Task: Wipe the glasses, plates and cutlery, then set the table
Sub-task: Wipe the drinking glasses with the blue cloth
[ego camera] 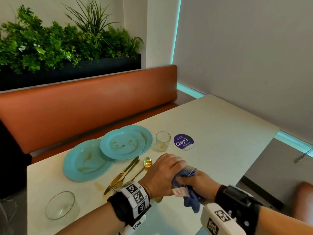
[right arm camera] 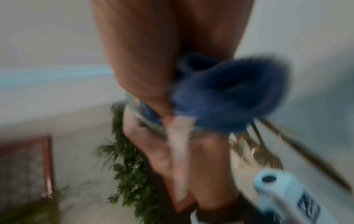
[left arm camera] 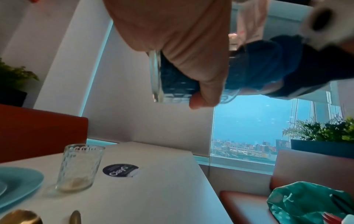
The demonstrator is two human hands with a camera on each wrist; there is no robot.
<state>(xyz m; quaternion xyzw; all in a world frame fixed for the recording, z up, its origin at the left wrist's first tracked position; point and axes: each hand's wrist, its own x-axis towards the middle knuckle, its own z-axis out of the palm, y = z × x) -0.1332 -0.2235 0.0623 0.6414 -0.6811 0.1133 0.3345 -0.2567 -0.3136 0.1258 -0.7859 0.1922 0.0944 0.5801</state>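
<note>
My left hand (ego camera: 166, 170) grips a clear patterned glass (left arm camera: 172, 84), held on its side above the near table edge. My right hand (ego camera: 201, 181) holds a blue cloth (ego camera: 191, 200) bunched into the glass's mouth; the loose end hangs below. Most of the glass is hidden by both hands in the head view. The right wrist view is blurred and shows the cloth (right arm camera: 229, 94). A second glass (ego camera: 163, 141) with residue stands beyond. Stained teal plates (ego camera: 88, 161) overlap at the left. Gold cutlery (ego camera: 125, 172) lies between the plates and my hands.
A clear glass bowl (ego camera: 61, 205) sits at the near left. A purple round sticker (ego camera: 183, 141) lies right of the standing glass. An orange bench (ego camera: 84, 107) runs behind the table (ego camera: 220, 133), and a wall closes the right side. A teal bag (left arm camera: 306, 201) lies on the right seat.
</note>
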